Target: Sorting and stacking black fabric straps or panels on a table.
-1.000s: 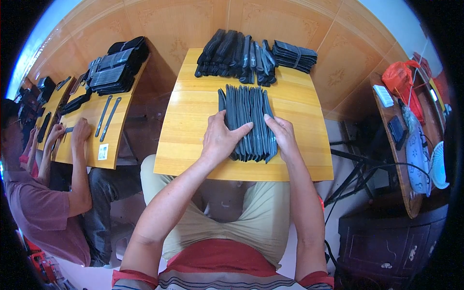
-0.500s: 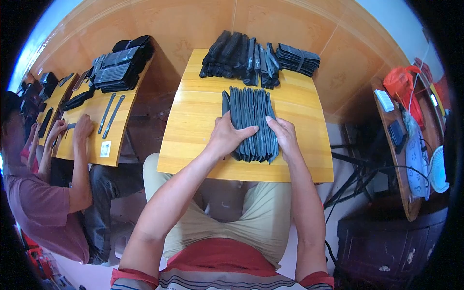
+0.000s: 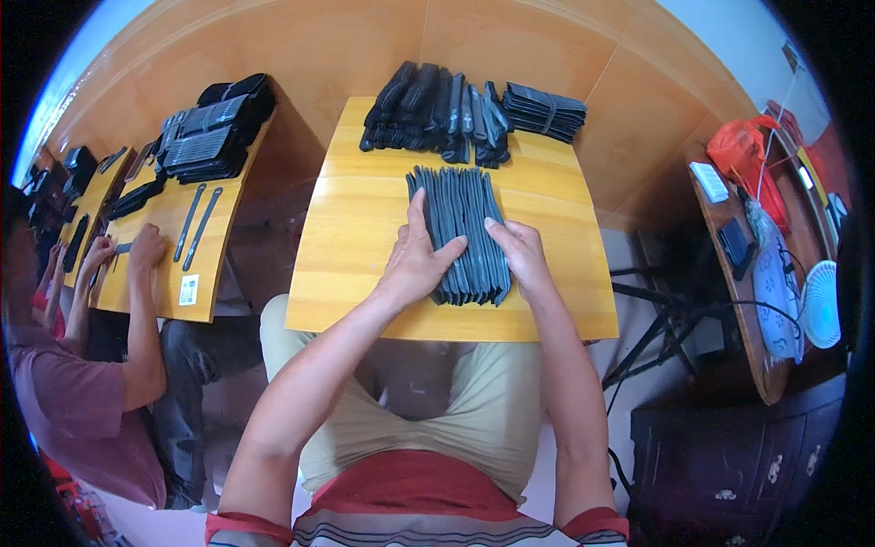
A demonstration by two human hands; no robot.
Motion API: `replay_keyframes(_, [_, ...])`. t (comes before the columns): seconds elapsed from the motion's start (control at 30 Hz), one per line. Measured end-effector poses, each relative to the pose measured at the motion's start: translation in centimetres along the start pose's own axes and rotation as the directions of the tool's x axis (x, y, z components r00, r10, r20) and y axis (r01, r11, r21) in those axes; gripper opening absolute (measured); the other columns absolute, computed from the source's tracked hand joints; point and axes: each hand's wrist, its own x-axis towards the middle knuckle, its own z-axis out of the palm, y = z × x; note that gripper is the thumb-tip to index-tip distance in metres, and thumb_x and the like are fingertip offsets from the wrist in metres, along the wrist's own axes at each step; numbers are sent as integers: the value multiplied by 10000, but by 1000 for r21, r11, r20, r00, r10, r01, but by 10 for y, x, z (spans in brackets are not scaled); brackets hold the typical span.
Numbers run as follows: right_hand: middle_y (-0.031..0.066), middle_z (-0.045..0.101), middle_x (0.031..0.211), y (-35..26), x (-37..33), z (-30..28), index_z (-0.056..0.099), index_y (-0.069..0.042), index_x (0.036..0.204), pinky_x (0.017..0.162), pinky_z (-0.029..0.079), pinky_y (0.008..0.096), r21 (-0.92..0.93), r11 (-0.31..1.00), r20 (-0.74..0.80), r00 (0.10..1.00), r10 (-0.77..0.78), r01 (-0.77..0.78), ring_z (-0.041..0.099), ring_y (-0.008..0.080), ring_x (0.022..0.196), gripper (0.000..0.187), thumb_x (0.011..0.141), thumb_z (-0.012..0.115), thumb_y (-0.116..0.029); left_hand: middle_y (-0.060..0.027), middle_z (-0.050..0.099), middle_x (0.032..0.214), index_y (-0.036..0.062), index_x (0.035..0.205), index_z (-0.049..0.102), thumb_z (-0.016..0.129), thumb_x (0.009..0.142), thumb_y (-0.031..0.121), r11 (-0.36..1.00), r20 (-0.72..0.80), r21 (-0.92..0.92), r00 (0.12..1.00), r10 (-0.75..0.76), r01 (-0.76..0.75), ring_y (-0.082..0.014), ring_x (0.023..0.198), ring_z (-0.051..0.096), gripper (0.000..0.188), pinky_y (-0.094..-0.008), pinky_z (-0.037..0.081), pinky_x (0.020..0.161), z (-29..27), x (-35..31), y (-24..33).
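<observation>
The left hand (image 3: 415,260) lies with fingers together and flat along the left side of a row of dark grey flat strips (image 3: 460,228), thumb laid across their tops; the right hand (image 3: 521,255) presses its closed fingers against the row's right side, so the bundle is squeezed between both palms rather than pinched. The strips stand side by side near the middle of the yellow wooden table (image 3: 365,273), their near ends close to its front edge. Along the far edge sit loose heaps of similar black pieces (image 3: 433,114) and a banded bundle (image 3: 545,111) toward the far right corner. This looks like squaring up the row; lifting it would call for an even squeeze from both sides.
</observation>
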Motion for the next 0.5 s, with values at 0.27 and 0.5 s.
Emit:
replay_keyframes(0.27, [-13,605,685,-1,-2,-7,701,17,815,561,429,288,-231,972,-7,999,-53,49,510,70,629,377,966,718,-328,-330,431,1461,-31,1552,256,827,780,542,964,-4,252,996,-92,90,-468,1336,476,1118,-516,427,1100,1,-1,40])
replay_keyframes(0.5, [18,714,897,-15,-13,-10,728,28,1042,684,517,240,-226,974,98,994,40,-17,627,58,745,298,1003,686,-265,-291,412,1487,-38,1532,278,924,654,471,940,-23,323,994,-110,112,-454,1333,477,1203,-503,420,1121,2,3,39])
